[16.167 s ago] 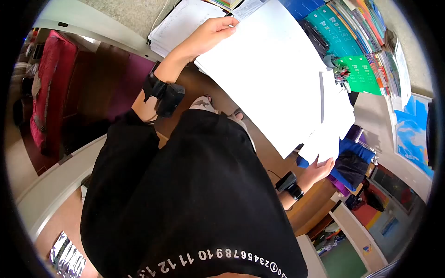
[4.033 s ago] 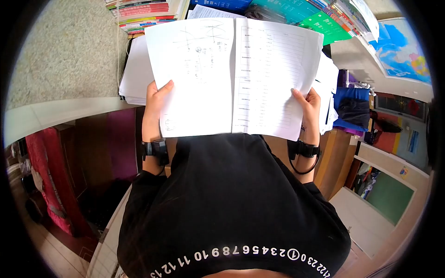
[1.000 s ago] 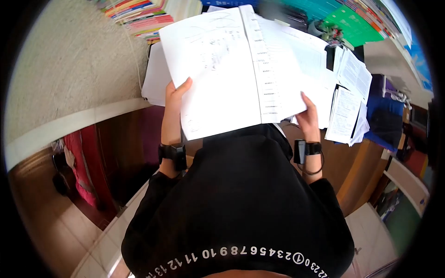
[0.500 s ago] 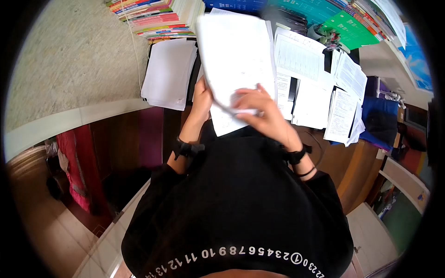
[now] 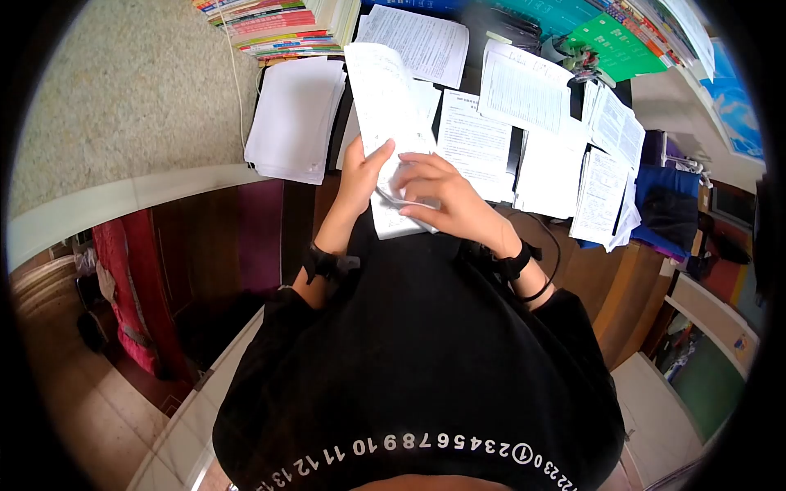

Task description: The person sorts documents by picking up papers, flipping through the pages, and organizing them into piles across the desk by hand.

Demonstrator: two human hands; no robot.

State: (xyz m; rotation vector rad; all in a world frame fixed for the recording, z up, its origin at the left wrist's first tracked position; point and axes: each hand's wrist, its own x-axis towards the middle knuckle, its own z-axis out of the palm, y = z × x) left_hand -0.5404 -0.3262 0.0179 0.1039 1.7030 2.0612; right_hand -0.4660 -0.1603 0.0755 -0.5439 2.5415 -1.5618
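My left hand (image 5: 360, 176) is closed on the left edge of a bundle of printed papers (image 5: 378, 94), its thumb lying on top. The bundle looks narrow and partly curled, and its far end is raised above the desk. Over the near part of the same papers is my right hand (image 5: 454, 200), fingers bent and spread apart, fingertips at the paper surface. A curled page edge lies close to the right thumb. Part of the lower sheets is hidden behind the right hand.
Left of the bundle lies a stack of white paper (image 5: 295, 119). Printed sheets (image 5: 475, 139) and more paper piles (image 5: 553, 176) cover the right side. Stacked books (image 5: 286, 29) stand at the back left, a green book (image 5: 622, 49) at the back right.
The wide page raised in front has come down and the bundle is narrower, uncovering printed sheets behind and to its right. My right hand's fingers have shifted slightly left and down.
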